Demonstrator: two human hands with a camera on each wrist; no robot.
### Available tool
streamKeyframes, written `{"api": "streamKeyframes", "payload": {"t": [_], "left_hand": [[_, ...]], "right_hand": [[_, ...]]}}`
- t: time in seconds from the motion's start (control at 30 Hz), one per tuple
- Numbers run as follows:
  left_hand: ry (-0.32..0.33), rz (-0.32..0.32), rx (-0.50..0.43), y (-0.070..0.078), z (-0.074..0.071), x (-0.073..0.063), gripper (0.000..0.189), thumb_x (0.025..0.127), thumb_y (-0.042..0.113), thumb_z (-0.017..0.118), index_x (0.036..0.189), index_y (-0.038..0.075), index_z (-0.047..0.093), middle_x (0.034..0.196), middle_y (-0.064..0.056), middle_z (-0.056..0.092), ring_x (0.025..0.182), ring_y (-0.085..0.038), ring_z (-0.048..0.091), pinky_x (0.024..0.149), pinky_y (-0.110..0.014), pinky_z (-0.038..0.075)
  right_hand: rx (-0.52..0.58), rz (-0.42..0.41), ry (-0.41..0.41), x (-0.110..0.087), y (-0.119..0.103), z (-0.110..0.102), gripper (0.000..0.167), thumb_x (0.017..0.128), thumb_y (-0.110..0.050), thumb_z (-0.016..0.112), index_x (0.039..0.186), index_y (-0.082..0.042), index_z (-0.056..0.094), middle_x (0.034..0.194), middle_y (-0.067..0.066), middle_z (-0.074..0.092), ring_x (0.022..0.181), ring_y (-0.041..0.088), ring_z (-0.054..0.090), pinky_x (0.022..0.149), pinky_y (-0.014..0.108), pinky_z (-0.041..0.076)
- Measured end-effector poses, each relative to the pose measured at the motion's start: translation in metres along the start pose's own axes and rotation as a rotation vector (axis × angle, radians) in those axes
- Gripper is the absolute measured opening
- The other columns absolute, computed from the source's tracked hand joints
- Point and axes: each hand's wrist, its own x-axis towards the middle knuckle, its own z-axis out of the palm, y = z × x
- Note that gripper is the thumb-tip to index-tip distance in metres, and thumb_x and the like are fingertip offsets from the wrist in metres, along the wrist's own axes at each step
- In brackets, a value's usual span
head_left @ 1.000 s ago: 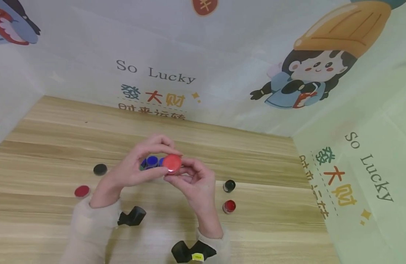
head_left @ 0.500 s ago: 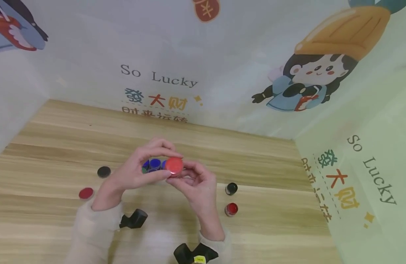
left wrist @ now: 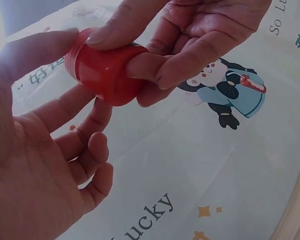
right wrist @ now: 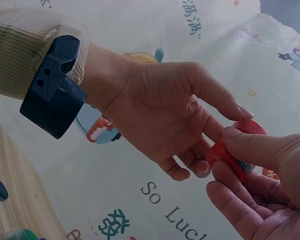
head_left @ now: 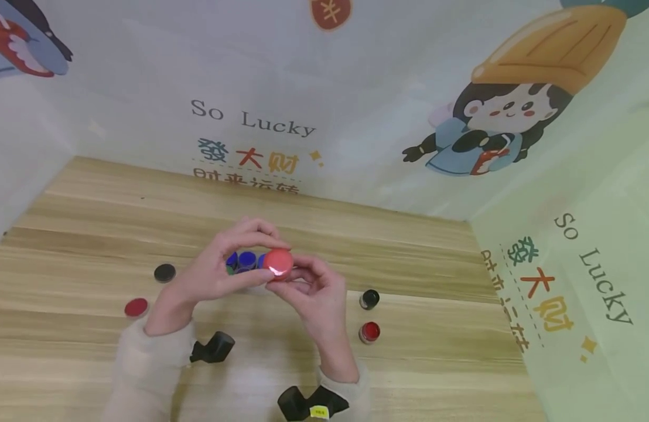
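A small red paint jar (head_left: 278, 264), its lid facing up toward the head camera, is held above the table between both hands. My left hand (head_left: 211, 272) pinches the rim of the lid between thumb and fingers. The right hand (head_left: 320, 296) grips the jar's body from the other side. In the left wrist view the ridged edge of the red jar (left wrist: 107, 70) shows under the left thumb. Behind the left hand are several blue-topped jars (head_left: 246, 260), partly hidden, with a bit of green beside them.
On the left of the wooden table lie a black lid (head_left: 164, 272) and a dark red lid (head_left: 136, 307). To the right stand an uncovered black jar (head_left: 369, 299) and an uncovered red jar (head_left: 369, 332). A printed cloth (head_left: 356, 117) rises behind and at the sides.
The head view shifts slightly. Both hands keep their hold on the red jar in nearly the same place.
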Motion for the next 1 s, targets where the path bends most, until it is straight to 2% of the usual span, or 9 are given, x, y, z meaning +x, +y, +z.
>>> {"api": "streamKeyframes", "payload": {"t": [0.07, 0.13, 0.27, 0.37, 0.47, 0.6, 0.8, 0.87, 1.0], "left_hand": [[0.016, -0.020, 0.019, 0.0002, 0.0004, 0.0008, 0.030, 0.074, 0.006, 0.077, 0.101, 0.006, 0.065, 0.104, -0.005, 0.057, 0.100, -0.019, 0.047, 0.087, -0.033, 0.036], [0.022, -0.027, 0.053, -0.0004, 0.0014, 0.0014, 0.034, 0.072, 0.012, 0.081, 0.099, 0.007, 0.062, 0.103, -0.005, 0.057, 0.100, -0.018, 0.046, 0.087, -0.032, 0.035], [-0.004, -0.006, 0.063, -0.0031, 0.0018, 0.0008, 0.040, 0.078, 0.024, 0.076, 0.107, 0.003, 0.060, 0.108, -0.007, 0.056, 0.102, -0.018, 0.046, 0.087, -0.032, 0.036], [-0.023, 0.003, 0.035, -0.0034, 0.0012, -0.0005, 0.034, 0.081, 0.017, 0.072, 0.110, 0.001, 0.062, 0.110, -0.007, 0.056, 0.103, -0.020, 0.046, 0.089, -0.033, 0.036], [-0.006, -0.023, 0.037, -0.0022, 0.0010, -0.0010, 0.030, 0.075, 0.009, 0.076, 0.103, 0.005, 0.065, 0.106, -0.004, 0.056, 0.102, -0.019, 0.046, 0.090, -0.033, 0.035], [-0.004, -0.049, 0.081, -0.0017, 0.0020, -0.0007, 0.042, 0.069, 0.013, 0.083, 0.103, 0.009, 0.059, 0.107, -0.002, 0.055, 0.101, -0.018, 0.044, 0.088, -0.032, 0.034], [-0.030, 0.003, 0.050, -0.0028, 0.0001, -0.0013, 0.035, 0.076, 0.010, 0.075, 0.108, 0.003, 0.063, 0.109, -0.007, 0.055, 0.102, -0.020, 0.045, 0.089, -0.034, 0.035], [-0.019, -0.006, 0.054, -0.0020, -0.0002, -0.0017, 0.030, 0.074, 0.007, 0.076, 0.103, 0.006, 0.066, 0.106, -0.004, 0.055, 0.102, -0.019, 0.045, 0.090, -0.034, 0.034], [0.011, -0.037, 0.086, -0.0005, 0.0008, -0.0011, 0.035, 0.066, 0.002, 0.080, 0.097, 0.011, 0.065, 0.102, -0.001, 0.057, 0.102, -0.019, 0.045, 0.091, -0.035, 0.033]], "right_hand": [[0.010, -0.004, 0.001, 0.0001, 0.0004, -0.0003, 0.034, 0.073, 0.013, 0.071, 0.104, 0.017, 0.057, 0.092, 0.033, 0.060, 0.075, 0.009, 0.063, 0.068, 0.028, 0.054], [0.020, -0.011, 0.004, 0.0000, 0.0005, -0.0003, 0.034, 0.073, 0.013, 0.071, 0.104, 0.017, 0.057, 0.092, 0.034, 0.059, 0.076, 0.008, 0.063, 0.068, 0.028, 0.054], [0.034, -0.024, 0.001, 0.0000, 0.0009, 0.0002, 0.035, 0.073, 0.010, 0.073, 0.103, 0.018, 0.057, 0.093, 0.035, 0.059, 0.076, 0.008, 0.064, 0.068, 0.028, 0.054], [0.029, -0.023, -0.005, -0.0001, 0.0009, 0.0004, 0.035, 0.074, 0.007, 0.074, 0.103, 0.017, 0.057, 0.094, 0.034, 0.059, 0.076, 0.008, 0.063, 0.068, 0.027, 0.054], [0.021, -0.016, -0.004, -0.0003, 0.0015, 0.0009, 0.032, 0.074, 0.012, 0.071, 0.102, 0.018, 0.057, 0.095, 0.033, 0.058, 0.076, 0.008, 0.063, 0.068, 0.028, 0.054], [0.015, -0.007, 0.006, -0.0012, 0.0013, 0.0025, 0.035, 0.070, 0.019, 0.068, 0.103, 0.019, 0.056, 0.097, 0.034, 0.058, 0.076, 0.007, 0.063, 0.068, 0.028, 0.054], [0.016, -0.012, -0.007, -0.0017, 0.0023, 0.0037, 0.033, 0.072, 0.017, 0.069, 0.104, 0.017, 0.057, 0.098, 0.032, 0.059, 0.077, 0.009, 0.063, 0.069, 0.031, 0.054], [0.009, -0.013, -0.014, -0.0021, 0.0033, 0.0034, 0.033, 0.073, 0.016, 0.069, 0.104, 0.017, 0.057, 0.098, 0.031, 0.058, 0.077, 0.010, 0.063, 0.068, 0.031, 0.054], [-0.003, 0.000, -0.019, -0.0023, 0.0042, 0.0032, 0.033, 0.073, 0.017, 0.068, 0.104, 0.016, 0.057, 0.098, 0.031, 0.059, 0.077, 0.008, 0.063, 0.069, 0.031, 0.054]]}}
